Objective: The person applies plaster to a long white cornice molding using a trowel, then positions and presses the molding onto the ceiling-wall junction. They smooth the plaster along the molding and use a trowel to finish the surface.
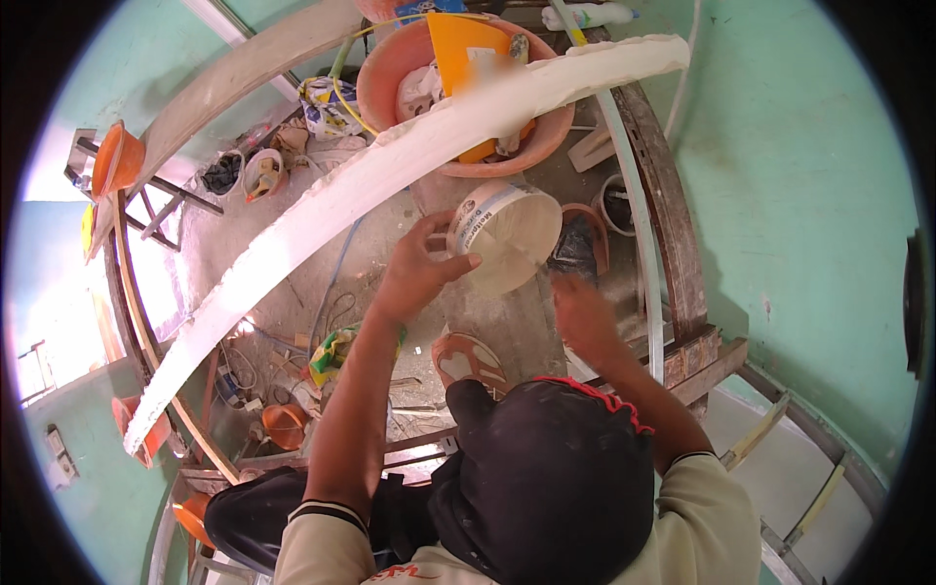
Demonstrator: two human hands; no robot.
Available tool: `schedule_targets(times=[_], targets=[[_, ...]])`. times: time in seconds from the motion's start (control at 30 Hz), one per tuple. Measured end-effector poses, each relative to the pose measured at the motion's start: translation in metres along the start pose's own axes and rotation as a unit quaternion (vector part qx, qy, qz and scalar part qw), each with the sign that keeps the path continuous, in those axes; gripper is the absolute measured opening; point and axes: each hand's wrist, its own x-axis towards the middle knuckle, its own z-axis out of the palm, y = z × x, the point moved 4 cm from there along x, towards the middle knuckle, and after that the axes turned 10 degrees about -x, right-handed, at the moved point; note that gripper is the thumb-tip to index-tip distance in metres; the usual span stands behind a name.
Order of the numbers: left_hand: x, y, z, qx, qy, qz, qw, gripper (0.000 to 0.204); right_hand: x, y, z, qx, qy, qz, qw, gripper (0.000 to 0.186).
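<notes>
My left hand (424,263) grips the near left side of a pale, labelled plastic tub (471,216), tilted so that its inside faces up toward me. My right hand (577,307) is closed just below the tub's right side; a thin pale piece shows between it and the tub, but I cannot make out what it holds. A dark plastic bag (575,249) in a reddish container (598,255) lies behind the right hand. Above both hands a long curved white plaster strip (292,244) crosses the view.
A large pink basin (385,73) holds orange tools (447,49). Curved wooden frames (673,234) and a metal strip (648,273) surround me, with orange bowls (117,156) at the left and a green wall (790,195) at the right. Buckets (263,175), cables and debris lie on the floor.
</notes>
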Motion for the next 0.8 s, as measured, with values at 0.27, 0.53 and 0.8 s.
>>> schedule_targets(times=[0.27, 0.53, 0.8], targets=[[-0.013, -0.013, 0.017, 0.060, 0.058, 0.156, 0.984, 0.078, -0.009, -0.053, 0.003, 0.780, -0.241, 0.279, 0.506, 0.023], [-0.021, -0.067, 0.015, -0.231, 0.024, -0.050, 0.971, 0.065, -0.007, -0.031, 0.015, 0.844, -0.180, 0.191, 0.467, 0.025], [-0.020, -0.081, -0.005, 0.060, 0.069, -0.102, 0.991, 0.070, 0.007, -0.007, 0.013, 0.831, -0.074, 0.091, 0.544, 0.022]])
